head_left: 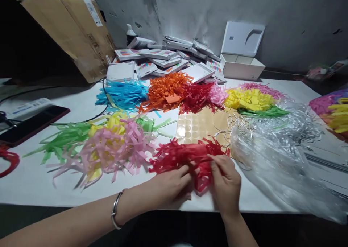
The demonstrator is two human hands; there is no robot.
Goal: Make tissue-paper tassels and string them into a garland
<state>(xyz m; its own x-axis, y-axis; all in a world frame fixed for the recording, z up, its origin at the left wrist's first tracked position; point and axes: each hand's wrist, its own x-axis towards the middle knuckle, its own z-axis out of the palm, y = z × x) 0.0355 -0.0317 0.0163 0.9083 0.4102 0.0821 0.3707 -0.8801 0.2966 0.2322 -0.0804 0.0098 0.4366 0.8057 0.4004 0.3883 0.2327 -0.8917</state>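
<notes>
At the table's front edge, a bunch of red tissue-paper tassels [187,151] lies between my two hands. My left hand [174,183], with a metal bangle at its wrist, has its fingers closed on the near side of the red paper; its fingertips are partly hidden. On the other side my right hand [225,178] pinches red strips between thumb and fingers. Behind the red bunch is a sheet of clear round adhesive dots [191,127] on a tan backing. Pink tassels [130,141] mixed with yellow and green ones spread out to the left.
Blue tassels [123,94], orange tassels [168,89] and yellow tassels [248,99] form a row farther back. Silver string [293,122] and a clear plastic bag [272,171] lie right. Flat white boxes [163,54], an open white box [241,66], a cardboard carton [78,33] and a phone [34,123] surround them.
</notes>
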